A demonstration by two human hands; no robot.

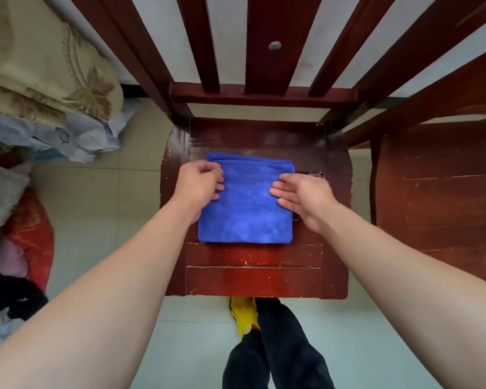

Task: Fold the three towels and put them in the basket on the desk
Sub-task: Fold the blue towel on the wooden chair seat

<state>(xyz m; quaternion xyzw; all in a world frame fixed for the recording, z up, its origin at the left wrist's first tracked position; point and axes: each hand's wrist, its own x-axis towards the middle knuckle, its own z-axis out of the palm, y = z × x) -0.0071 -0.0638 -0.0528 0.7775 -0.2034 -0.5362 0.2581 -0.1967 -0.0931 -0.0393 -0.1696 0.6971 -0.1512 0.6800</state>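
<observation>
Head view, looking down.

Left grip [198, 183]: fingers curled, knuckles up, closed on the left edge of the towel [246, 209] near its far corner. It seems to pinch the cloth there.

Right grip [303, 197]: fingers straight and together, palm down, lying flat on the towel's right edge. It holds nothing.

Towel: blue, folded to a thick near-square, layered edges showing along the far side. It lies between the two grips and partly under both, flat on the seat of a chair [253, 276]. Its near edge lies closer to the body than either grip.

Chair: dark red wood, slatted back rising beyond the grips, paint chipped along the seat edges.

Second chair [438, 197]: same wood, well right of the right grip, apart from the towel.

Far left of the left grip, off the chair: a bedding pile [40, 66], beige with a leaf pattern, over pale cloth. Nearer the body, a red bundle [31, 234]. Pale tiled floor [96, 206] between these and the chair.

Nearer than both grips, past the seat's front: dark trousers [278, 346] and one yellow shoe [244, 318].
</observation>
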